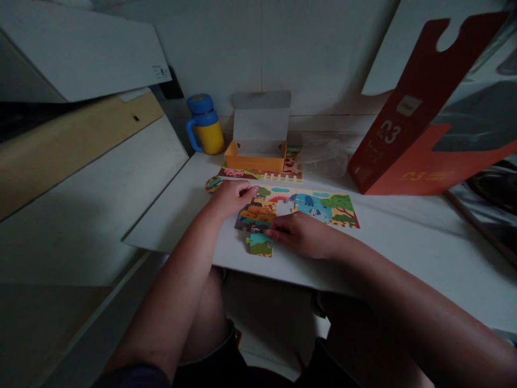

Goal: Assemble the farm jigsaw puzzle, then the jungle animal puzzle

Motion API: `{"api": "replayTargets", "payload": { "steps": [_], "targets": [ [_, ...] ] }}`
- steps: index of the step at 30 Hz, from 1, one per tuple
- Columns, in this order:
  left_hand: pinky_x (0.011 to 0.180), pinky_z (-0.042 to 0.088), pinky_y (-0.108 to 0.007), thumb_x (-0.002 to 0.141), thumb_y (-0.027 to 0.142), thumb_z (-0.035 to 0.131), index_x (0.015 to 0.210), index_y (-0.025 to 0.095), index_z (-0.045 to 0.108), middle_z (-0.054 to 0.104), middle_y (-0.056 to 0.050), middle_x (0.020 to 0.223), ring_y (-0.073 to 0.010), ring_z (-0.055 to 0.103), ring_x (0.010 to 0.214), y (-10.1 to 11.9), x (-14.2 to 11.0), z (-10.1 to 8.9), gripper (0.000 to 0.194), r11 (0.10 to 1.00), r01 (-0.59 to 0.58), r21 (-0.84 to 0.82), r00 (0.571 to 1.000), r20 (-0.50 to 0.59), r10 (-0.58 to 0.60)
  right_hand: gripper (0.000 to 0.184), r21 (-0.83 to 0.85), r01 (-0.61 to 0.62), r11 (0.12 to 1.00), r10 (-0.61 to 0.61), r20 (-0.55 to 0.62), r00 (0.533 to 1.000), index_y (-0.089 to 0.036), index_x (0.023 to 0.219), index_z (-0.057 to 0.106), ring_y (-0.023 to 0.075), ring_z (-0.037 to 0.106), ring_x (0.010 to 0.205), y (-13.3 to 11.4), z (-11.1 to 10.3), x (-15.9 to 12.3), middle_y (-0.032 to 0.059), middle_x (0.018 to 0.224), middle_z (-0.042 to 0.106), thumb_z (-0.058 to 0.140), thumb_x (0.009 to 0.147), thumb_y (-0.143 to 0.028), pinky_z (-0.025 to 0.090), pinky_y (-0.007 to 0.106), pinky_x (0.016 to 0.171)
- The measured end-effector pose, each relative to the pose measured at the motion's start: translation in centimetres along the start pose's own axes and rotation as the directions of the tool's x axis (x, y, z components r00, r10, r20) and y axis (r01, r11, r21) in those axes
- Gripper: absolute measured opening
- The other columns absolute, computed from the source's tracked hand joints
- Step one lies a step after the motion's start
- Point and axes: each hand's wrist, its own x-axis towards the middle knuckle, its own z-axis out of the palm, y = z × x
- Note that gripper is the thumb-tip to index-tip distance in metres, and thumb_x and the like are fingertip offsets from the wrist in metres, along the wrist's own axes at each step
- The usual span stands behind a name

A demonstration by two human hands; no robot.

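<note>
A partly joined jigsaw puzzle (341, 203) with cartoon animals lies on the white table, with a pale gap showing near its middle. My left hand (228, 200) rests at its upper left edge, fingers curled and thumb against them; anything between them is hidden. From the right, my right hand (302, 235) reaches over the lower edge. Its thumb and forefinger are pinched at the upper right side of a green and turquoise puzzle piece (259, 247), which sits below the puzzle's lower left part. Under my left wrist, another colourful piece (212, 184) is partly covered.
Behind the puzzle stands an open orange box (255, 163), with another puzzle strip (262, 176) before it. A blue and yellow mug (210, 132) is at back left. Clear plastic packaging (325, 156) and a tall red-orange box (398, 134) stand right. White panels (100, 178) border the left.
</note>
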Motion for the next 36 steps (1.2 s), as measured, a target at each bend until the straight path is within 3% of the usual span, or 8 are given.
{"api": "replayTargets", "payload": {
  "steps": [14,21,24,28,30,36],
  "targets": [
    [0.059,0.023,-0.033,0.103,0.046,0.058,0.066,0.020,0.056,0.049,0.004,0.058,-0.0133,0.041,0.058,-0.2,0.0,0.2,0.046,0.999,0.028,0.018,0.997,0.071,-0.029,0.034,-0.176,-0.088,0.981,0.082,-0.043,0.996,-0.021,0.079,0.070,0.0134,0.049,0.057,-1.0,1.1,0.3,0.0026,0.068,0.066,0.060,0.103,-0.042,0.026,0.031,0.057],
    [0.060,0.025,-0.033,0.104,0.044,0.058,0.070,0.020,0.065,0.058,0.002,0.062,-0.0139,0.044,0.059,0.2,0.0,0.1,0.042,0.999,0.036,0.033,0.995,0.094,-0.039,0.027,-0.247,-0.120,0.962,0.107,-0.063,0.992,-0.021,0.092,0.069,0.0167,0.056,0.061,-0.8,0.8,0.0,0.0051,0.075,0.071,0.063,0.102,-0.045,0.028,0.031,0.057],
    [0.060,0.026,-0.033,0.104,0.044,0.057,0.069,0.020,0.063,0.059,0.001,0.064,-0.0141,0.046,0.060,0.2,0.0,0.1,0.043,0.999,0.026,0.032,0.995,0.095,-0.029,0.027,-0.250,-0.020,0.968,0.005,-0.062,0.998,-0.020,0.105,0.069,0.0192,0.063,0.071,-0.7,0.8,-0.3,0.0070,0.090,0.074,0.067,0.101,-0.047,0.036,0.032,0.062],
    [0.061,0.026,-0.033,0.104,0.046,0.056,0.066,0.020,0.055,0.055,0.002,0.061,-0.0143,0.046,0.060,0.2,0.0,0.1,0.046,0.999,0.015,0.046,0.995,0.100,-0.020,0.058,-0.215,0.221,0.951,-0.234,-0.034,0.972,-0.018,0.131,0.065,0.0244,0.069,0.094,-0.6,1.3,-0.5,0.0138,0.129,0.067,0.072,0.095,-0.063,0.048,0.035,0.076],
    [0.060,0.026,-0.033,0.103,0.047,0.056,0.065,0.021,0.053,0.052,0.003,0.059,-0.0142,0.044,0.059,0.2,0.1,0.1,0.047,0.998,0.023,0.051,0.995,0.099,-0.028,0.065,-0.223,0.262,0.939,-0.271,-0.011,0.962,-0.017,0.134,0.065,0.0256,0.069,0.096,-0.5,1.6,-0.5,0.0147,0.132,0.065,0.072,0.093,-0.067,0.050,0.037,0.078],
    [0.060,0.026,-0.033,0.102,0.044,0.058,0.065,0.021,0.054,0.051,0.003,0.059,-0.0140,0.044,0.059,0.4,0.0,0.1,0.044,0.998,0.050,0.037,0.994,0.098,-0.054,0.053,-0.216,0.245,0.945,-0.247,0.016,0.969,-0.018,0.125,0.069,0.0243,0.068,0.088,-0.4,1.6,-0.5,0.0114,0.119,0.068,0.075,0.093,-0.059,0.050,0.037,0.074]
  ]
}}
